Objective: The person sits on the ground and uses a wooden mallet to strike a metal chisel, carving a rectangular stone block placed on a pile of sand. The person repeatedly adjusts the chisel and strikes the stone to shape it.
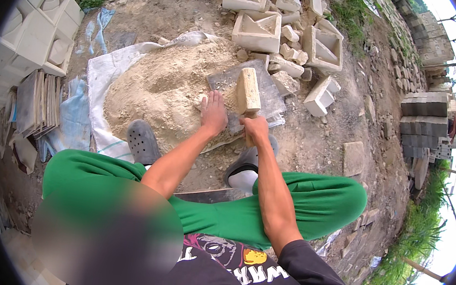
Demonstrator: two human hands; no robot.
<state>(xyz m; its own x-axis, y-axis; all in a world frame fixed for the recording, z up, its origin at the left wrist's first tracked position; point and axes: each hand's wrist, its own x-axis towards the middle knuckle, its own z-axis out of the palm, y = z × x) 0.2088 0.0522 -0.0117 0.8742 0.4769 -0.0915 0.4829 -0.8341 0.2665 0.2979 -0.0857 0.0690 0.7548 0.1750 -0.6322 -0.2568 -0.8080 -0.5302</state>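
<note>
Wooden mallet (248, 91) is being gripped by the right hand (254, 128) over a slab (269, 92); left hand (213, 114) is pressing flat on the powder heap (162, 90), intact blocks (257, 30) still waiting.

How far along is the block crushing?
Done: a powder pile sits on the sheet. In hand: right hand has a grip on the mallet over the slab; left hand rests on the pile's edge. Left: broken blocks behind the slab, uncrushed.

Bright, even daylight with soft, faint shadows, blown-out white sky at the right rim, strong fisheye bending, black corners, a blurred patch lower left.
</note>
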